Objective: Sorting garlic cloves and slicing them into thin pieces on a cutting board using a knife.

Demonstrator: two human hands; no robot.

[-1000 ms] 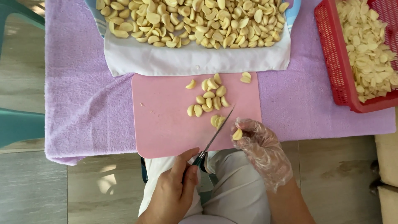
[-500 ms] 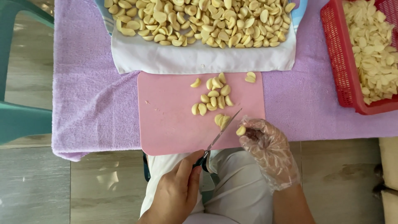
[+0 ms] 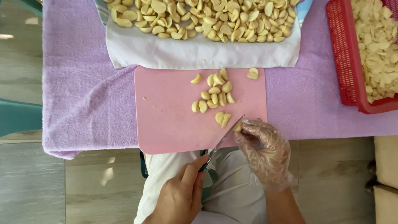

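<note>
My left hand is bare and grips the dark handle of a small knife, whose blade angles up to the right. My right hand, in a clear plastic glove, pinches a peeled garlic clove at the near right edge of a pink cutting board. The blade tip rests against that clove. A loose cluster of peeled cloves lies on the board just beyond the knife, with one more clove at its far right corner.
A white cloth heaped with peeled cloves lies behind the board. A red basket of sliced garlic stands at the right. A purple towel covers the table. A teal chair is at the left.
Both hands stay at the board's near edge. The knife blade has closed in against the clove held in my gloved right hand. The view has shifted slightly.
</note>
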